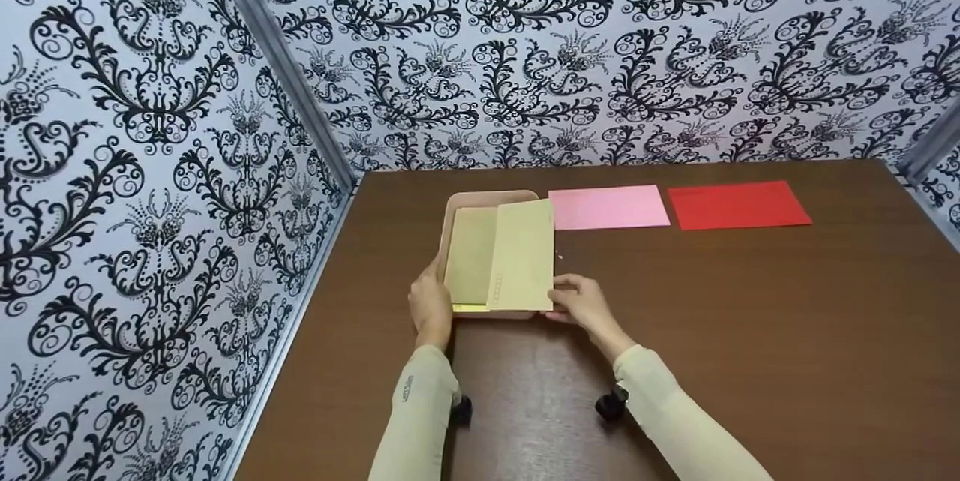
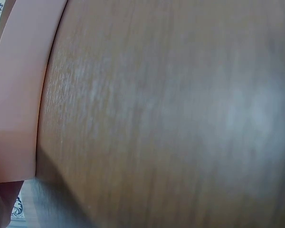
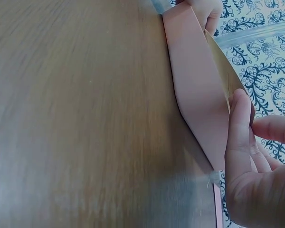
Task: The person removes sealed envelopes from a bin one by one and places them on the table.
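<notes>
A pale pink tray (image 1: 448,218) sits on the table, its wall (image 3: 194,71) seen side-on in the right wrist view. My left hand (image 1: 431,305) grips the tray at its near left side. With thumb and fingers, my right hand (image 1: 585,305) pinches the near right corner of a tan envelope (image 1: 525,256), which is tilted up over the tray's right part. Another tan envelope (image 1: 471,256) lies inside the tray, and a strip of yellow paper (image 1: 471,308) shows below it. In the left wrist view the tray wall (image 2: 19,95) fills the left edge; the left hand is mostly cut off there.
A pink envelope (image 1: 611,207) lies flat just right of the tray, and a red envelope (image 1: 740,205) lies farther right. The brown table (image 1: 750,331) meets patterned walls (image 1: 570,76) at its back and left.
</notes>
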The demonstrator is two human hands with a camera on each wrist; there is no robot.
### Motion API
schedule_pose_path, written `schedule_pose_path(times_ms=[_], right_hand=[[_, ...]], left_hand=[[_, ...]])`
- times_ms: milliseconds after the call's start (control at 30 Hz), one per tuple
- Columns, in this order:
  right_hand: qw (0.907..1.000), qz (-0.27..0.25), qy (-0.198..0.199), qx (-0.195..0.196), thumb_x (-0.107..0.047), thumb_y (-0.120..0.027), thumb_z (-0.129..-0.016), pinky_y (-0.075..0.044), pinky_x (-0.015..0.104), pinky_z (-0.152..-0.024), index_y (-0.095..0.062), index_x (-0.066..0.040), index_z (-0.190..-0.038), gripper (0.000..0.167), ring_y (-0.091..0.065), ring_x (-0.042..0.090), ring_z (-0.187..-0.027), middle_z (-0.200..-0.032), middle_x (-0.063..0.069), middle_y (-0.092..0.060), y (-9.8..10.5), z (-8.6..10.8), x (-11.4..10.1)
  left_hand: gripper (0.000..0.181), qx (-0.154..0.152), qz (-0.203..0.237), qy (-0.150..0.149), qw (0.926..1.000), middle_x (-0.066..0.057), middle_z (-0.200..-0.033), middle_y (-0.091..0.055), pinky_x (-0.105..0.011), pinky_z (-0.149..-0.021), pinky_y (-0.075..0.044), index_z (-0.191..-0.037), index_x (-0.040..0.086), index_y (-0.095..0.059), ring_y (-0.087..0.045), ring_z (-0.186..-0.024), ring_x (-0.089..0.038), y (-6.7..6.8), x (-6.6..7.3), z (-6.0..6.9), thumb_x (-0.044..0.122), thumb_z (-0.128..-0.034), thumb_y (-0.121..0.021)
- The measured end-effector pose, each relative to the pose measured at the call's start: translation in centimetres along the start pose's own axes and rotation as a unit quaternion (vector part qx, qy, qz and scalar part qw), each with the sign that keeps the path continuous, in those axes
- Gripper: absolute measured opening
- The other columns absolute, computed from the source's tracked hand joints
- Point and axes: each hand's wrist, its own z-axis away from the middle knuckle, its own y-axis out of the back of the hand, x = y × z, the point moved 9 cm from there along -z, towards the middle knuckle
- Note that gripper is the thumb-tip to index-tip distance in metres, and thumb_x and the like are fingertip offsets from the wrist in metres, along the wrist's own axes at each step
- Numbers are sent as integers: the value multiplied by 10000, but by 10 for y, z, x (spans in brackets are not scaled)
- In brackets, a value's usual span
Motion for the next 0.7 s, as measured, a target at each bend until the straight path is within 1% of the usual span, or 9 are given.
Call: schedule_pose_path(times_ms=[133, 300, 467, 600, 700], right_hand=[[10000, 10, 14, -50, 37, -560, -929, -603, 252, -639, -545, 155, -1251, 343, -696, 142, -649, -867, 98, -714, 3, 2, 1], [10000, -13, 45, -75, 34, -564, -928, -604, 256, -641, -521, 166, -1268, 367, -694, 141, -648, -881, 106, -708, 5, 6, 1], [10000, -38, 27, 1, 32, -576, -923, -605, 256, -645, -523, 161, -1265, 369, -692, 142, -651, -892, 111, -694, 10, 8, 2], [10000, -20, -9, 61, 28, -576, -924, -609, 264, -666, -522, 157, -1273, 376, -692, 147, -667, -934, 130, -673, 13, 9, 4], [9999, -63, -76, 98, 31, -573, -927, -609, 263, -676, -517, 149, -1285, 381, -688, 147, -667, -929, 121, -647, 16, 10, 6]], left_hand=[[422, -42, -5, 69, 10000, -129, -1185, -729, -538, -778, -578, -1293, 213, -684, -722, -957, -398, 0, -1, 0, 2, -964, -525], [418, -65, -76, 54, 9999, -146, -1181, -727, -542, -762, -575, -1290, 193, -683, -720, -936, -414, 0, -1, 0, 0, -957, -518], [423, -107, 19, 95, 9999, -136, -1218, -715, -550, -790, -569, -1301, 204, -679, -713, -968, -420, -1, -2, 0, 15, -968, -498], [419, -111, 45, 127, 9998, -145, -1201, -720, -550, -800, -566, -1293, 199, -684, -712, -967, -422, -1, -2, -1, 13, -967, -498], [411, -101, 49, 145, 9998, -150, -1186, -724, -556, -789, -564, -1290, 212, -687, -712, -948, -431, -1, -3, -2, 31, -972, -500]])
